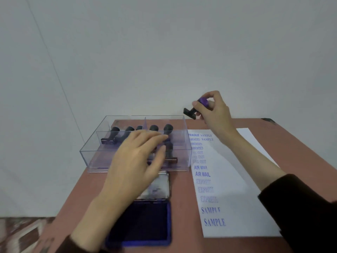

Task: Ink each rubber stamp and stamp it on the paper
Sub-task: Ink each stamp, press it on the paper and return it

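Clear acrylic box with a centre divider (94, 159) takes the far left of the reddish-brown table (182, 201). Its top is open, so entry is from above only.

Black-handled rubber stamps (114, 134) stand in a row along its far side, and the near-left floor is free.

Left hand (138, 157) hovers flat over the near wall, covering the right compartment.

Open blue ink pad (144, 221) sits just in front of the box, lid nearly against it.

There is a narrow bare strip between the pad and the white printed paper sheet (237, 198).

Right hand (213, 110) grips a purple-topped black stamp (193, 111) in the air past the sheet's far end. Its forearm crosses the sheet's right side, and the printed left column is open from above.
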A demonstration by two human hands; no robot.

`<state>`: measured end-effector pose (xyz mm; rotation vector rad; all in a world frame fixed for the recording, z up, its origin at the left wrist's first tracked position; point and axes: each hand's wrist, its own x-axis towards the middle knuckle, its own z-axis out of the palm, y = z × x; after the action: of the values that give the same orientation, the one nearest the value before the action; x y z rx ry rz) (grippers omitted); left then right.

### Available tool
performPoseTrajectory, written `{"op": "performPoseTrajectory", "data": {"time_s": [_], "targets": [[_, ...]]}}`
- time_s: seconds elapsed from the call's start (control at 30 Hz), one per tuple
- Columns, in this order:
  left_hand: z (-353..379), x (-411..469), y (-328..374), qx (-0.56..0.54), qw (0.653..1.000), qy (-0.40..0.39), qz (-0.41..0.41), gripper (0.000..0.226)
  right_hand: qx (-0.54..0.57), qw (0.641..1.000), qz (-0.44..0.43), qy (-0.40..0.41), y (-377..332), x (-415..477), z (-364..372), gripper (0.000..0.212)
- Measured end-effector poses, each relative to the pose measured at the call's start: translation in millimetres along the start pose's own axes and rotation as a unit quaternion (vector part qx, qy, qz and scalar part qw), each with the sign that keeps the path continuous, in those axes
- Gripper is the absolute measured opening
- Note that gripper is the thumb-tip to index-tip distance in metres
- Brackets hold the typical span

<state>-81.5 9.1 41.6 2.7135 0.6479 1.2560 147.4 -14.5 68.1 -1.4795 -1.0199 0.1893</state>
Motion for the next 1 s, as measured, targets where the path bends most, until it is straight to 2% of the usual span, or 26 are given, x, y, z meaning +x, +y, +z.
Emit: {"op": "performPoseTrajectory", "data": {"time_s": [0.13, 0.3, 0.47, 0.6, 0.7, 1.0], "targets": [[-8.6, -5.5, -40.3, 0.061, 0.993, -0.019, -0.096, 0.046, -0.129, 0.989, -0.026, -0.062, -4.2, 9.0, 26.8, 0.026], [-2.9, -14.2, -52.3, 0.089, 0.988, -0.047, -0.121, 0.05, -0.278, 0.955, -0.033, -0.103, -6.9, 20.3, 42.2, 0.023], [2.1, -17.2, -54.4, 0.073, 0.989, -0.039, -0.123, 0.05, -0.354, 0.923, -0.017, -0.15, -9.7, 27.4, 47.0, 0.023], [3.5, -18.4, -55.1, 0.066, 0.99, -0.031, -0.122, 0.049, -0.364, 0.909, -0.007, -0.201, -13.5, 31.5, 46.0, 0.027], [4.2, -18.8, -56.2, 0.066, 0.99, -0.026, -0.121, 0.049, -0.38, 0.897, 0.002, -0.226, -17.1, 32.2, 47.6, 0.022], [5.2, -19.8, -56.7, 0.055, 0.991, -0.015, -0.123, 0.05, -0.501, 0.834, -0.03, -0.227, -17.2, 34.5, 54.0, 0.03]]}}
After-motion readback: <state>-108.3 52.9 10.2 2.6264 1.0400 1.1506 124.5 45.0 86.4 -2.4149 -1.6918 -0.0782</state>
